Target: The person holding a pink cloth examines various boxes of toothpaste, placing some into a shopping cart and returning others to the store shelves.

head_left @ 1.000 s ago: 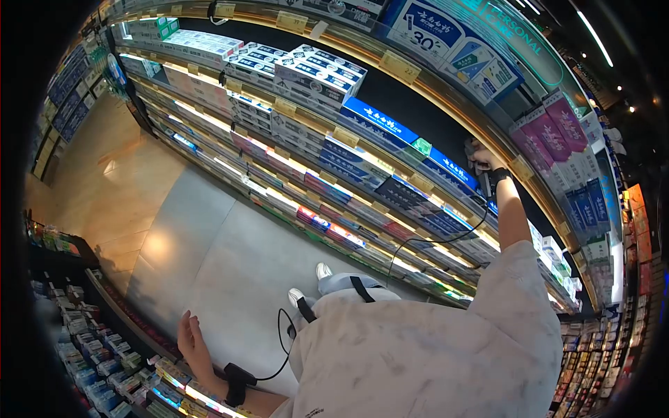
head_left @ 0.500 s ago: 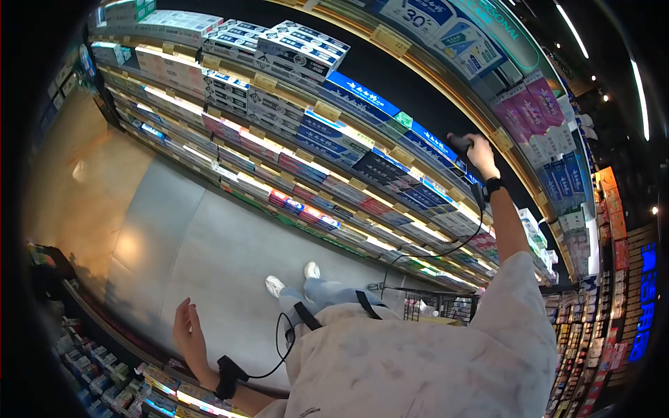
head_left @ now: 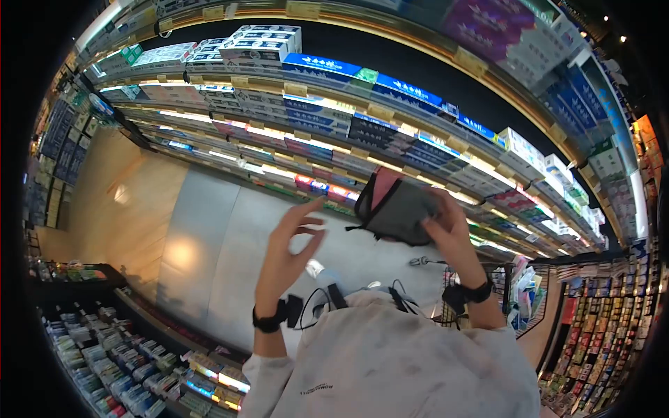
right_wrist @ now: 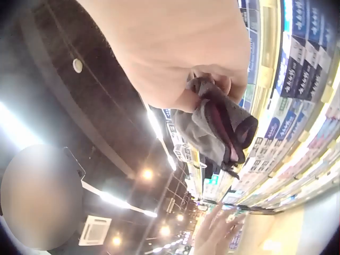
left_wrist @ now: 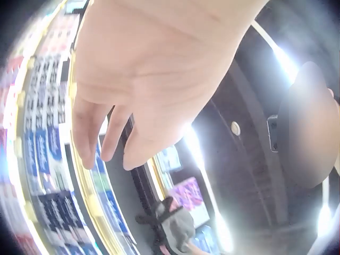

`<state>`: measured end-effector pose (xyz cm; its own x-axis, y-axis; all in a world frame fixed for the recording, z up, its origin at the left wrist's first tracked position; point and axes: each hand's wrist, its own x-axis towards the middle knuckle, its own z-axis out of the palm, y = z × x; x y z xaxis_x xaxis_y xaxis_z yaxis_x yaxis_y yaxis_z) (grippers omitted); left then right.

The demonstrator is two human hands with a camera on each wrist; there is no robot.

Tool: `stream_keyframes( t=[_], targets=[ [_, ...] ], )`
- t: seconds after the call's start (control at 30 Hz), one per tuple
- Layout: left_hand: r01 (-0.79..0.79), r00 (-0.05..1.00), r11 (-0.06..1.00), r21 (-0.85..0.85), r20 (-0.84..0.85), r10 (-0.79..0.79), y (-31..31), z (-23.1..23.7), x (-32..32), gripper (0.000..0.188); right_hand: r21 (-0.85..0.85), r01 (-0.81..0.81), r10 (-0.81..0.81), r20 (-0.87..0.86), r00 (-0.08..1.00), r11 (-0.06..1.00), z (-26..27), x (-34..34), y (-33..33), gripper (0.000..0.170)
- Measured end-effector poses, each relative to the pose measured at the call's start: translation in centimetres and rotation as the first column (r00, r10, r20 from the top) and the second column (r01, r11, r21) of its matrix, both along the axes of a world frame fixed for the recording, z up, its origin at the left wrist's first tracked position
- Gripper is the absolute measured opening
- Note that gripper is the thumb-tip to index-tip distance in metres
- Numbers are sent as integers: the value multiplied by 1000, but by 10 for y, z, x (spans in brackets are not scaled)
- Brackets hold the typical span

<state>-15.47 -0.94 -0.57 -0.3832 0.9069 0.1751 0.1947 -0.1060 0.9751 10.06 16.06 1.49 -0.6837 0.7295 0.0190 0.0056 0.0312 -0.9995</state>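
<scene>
A dark grey pouch with a pink inside and black edging (head_left: 401, 209) hangs in front of the shelves, its mouth toward the left hand. The right hand (head_left: 451, 226) grips its right side, thumb on the near face. In the right wrist view the fingers of the right hand (right_wrist: 196, 58) curl round the bunched grey cloth (right_wrist: 218, 125). Apart from the pouch, to its left, the left hand (head_left: 286, 247) is raised with fingers and thumb spread in a loose curve, holding nothing. The left wrist view shows that hand (left_wrist: 143, 79) with fingers extended, the pouch (left_wrist: 178, 226) beyond them.
Shelves with stacked white boxes (head_left: 261, 43) and blue boxes (head_left: 411, 90) run across the front. A wire basket with packages (head_left: 527, 296) stands at the right, beside the body. Another display of small goods (head_left: 104, 355) lies at the lower left; pale floor (head_left: 202, 237) lies between.
The right hand has come back from the upper shelf and now holds the pouch before the body. From the lower left, the left hand has risen toward it. The view has shifted.
</scene>
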Motion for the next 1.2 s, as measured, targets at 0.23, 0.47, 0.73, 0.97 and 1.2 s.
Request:
stream_keyframes(
  t=[0.23,0.47,0.73,0.97,1.2],
  targets=[
    [298,955,952,-74,27,-297,50,9,151,39,230,165,-178,33,984,959,-26,98,-46,94],
    [332,942,923,-194,14,-336,51,13,255,45,572,138,-146,-33,989,808,-50,202,-73,58],
    [501,794,819,-280,-228,-564,32,17,286,34,367,194,-214,14,977,910,-48,251,-110,37],
    [664,630,699,-267,-303,-715,-20,-1,281,65,394,354,-409,62,910,848,-56,245,-183,25],
    [724,592,614,-314,-175,-787,-64,-46,286,43,299,385,-450,190,872,873,-68,254,-267,22]
  ],
)
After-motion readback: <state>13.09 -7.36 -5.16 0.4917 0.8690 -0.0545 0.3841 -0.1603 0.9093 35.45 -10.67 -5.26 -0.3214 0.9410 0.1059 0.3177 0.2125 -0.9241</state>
